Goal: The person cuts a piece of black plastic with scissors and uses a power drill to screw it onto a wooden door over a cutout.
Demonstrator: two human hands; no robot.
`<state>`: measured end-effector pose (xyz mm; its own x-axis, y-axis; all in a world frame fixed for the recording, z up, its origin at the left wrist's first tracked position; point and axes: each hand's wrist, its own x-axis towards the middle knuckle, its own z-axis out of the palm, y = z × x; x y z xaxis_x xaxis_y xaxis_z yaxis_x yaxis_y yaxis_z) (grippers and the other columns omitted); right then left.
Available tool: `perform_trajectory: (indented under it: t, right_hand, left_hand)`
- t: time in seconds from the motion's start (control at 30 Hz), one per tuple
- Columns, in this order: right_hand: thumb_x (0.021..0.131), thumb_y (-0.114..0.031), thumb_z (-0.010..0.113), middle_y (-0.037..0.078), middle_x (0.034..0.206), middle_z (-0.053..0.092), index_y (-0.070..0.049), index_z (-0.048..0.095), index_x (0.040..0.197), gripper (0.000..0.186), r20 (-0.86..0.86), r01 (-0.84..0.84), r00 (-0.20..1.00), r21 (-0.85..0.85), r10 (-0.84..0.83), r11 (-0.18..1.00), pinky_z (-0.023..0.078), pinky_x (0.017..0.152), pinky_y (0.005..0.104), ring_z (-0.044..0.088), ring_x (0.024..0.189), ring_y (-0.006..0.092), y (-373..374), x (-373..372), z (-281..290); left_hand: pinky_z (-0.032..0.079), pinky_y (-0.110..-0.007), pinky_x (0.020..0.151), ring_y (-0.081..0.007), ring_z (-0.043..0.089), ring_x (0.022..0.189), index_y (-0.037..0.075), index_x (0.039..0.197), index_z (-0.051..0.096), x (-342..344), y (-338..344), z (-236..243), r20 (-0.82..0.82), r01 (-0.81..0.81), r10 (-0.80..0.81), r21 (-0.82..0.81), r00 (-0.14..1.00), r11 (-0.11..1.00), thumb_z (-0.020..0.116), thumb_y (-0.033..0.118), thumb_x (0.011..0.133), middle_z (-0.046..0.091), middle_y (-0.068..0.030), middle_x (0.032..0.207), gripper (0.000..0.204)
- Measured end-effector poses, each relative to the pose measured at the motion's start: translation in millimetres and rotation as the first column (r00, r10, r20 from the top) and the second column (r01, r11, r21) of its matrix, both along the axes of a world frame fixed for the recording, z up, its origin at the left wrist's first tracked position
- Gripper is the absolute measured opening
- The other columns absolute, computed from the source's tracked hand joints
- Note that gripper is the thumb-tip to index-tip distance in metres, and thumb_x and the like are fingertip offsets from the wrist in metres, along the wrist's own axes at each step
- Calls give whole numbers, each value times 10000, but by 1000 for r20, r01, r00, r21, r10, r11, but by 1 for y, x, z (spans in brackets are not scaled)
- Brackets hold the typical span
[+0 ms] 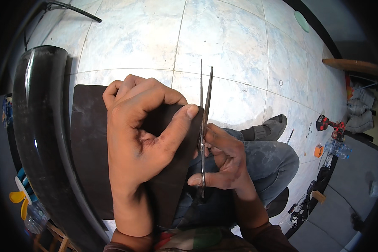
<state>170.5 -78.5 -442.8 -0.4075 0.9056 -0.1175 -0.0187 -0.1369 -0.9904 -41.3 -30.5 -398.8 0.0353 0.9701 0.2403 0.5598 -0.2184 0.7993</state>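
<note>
A dark brown, flexible sheet (90, 155) hangs across my lap, its upper corner pinched between the thumb and fingers of my left hand (134, 130). My right hand (229, 161) grips a pair of metal scissors (207, 94) from the right side, with the thumb low on the handles. Their blades point away from me and stand slightly apart. The scissors run alongside the sheet's right edge, close to my left thumb tip. Whether the blades have the sheet between them I cannot tell. The right fingers are partly hidden behind the scissors.
A large glossy black roll (42, 126) stands along my left. My bent knee (269, 164) and a sandalled foot (275, 128) are on the right. Beyond them on the tiled floor (222, 38) lie a red-and-black cordless drill (334, 126), an orange box (318, 150) and a plastic bottle (339, 150).
</note>
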Motion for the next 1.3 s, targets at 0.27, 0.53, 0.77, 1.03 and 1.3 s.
perform_trajectory:
  t: [0.27,0.53,0.77,1.03,1.3]
  right_hand:
    - [647,-208,1033,0,955,597,34,728,1359,812,-25,30,999,-48,-31,998,397,717,278,513,832,108,0,-5,3]
    - [690,-321,1014,2,864,621,-13,736,1389,813,94,-15,996,30,13,999,401,678,295,506,775,127,4,-1,4]
    - [689,-320,1015,7,878,635,-6,733,1383,813,136,-3,991,14,1,1000,416,671,302,524,766,132,2,1,5]
    - [736,-185,980,17,912,661,24,697,1446,793,178,-83,981,47,74,995,433,663,288,575,799,115,8,8,15]
    - [730,22,964,42,985,702,11,672,1503,826,34,3,999,-86,0,996,532,716,270,646,845,106,-1,5,9]
  left_hand:
    - [352,-367,943,-192,600,842,37,852,737,-1,0,-2,11,3,-4,39,1000,999,892,36,786,697,-39,815,169]
    - [353,-366,941,-190,603,839,40,840,737,-2,1,-1,14,15,-15,31,1000,999,893,43,783,702,-36,807,165]
    - [362,-365,934,-188,613,837,42,835,739,-2,1,-3,16,17,-18,45,1000,999,892,45,782,715,-34,809,162]
    - [363,-371,938,-191,615,833,43,827,740,-5,1,-3,-5,30,-29,31,1000,999,895,56,783,725,-29,811,161]
    - [345,-372,970,-186,606,864,58,847,748,-3,0,-5,-20,26,-25,19,999,999,893,73,796,715,-14,827,153]
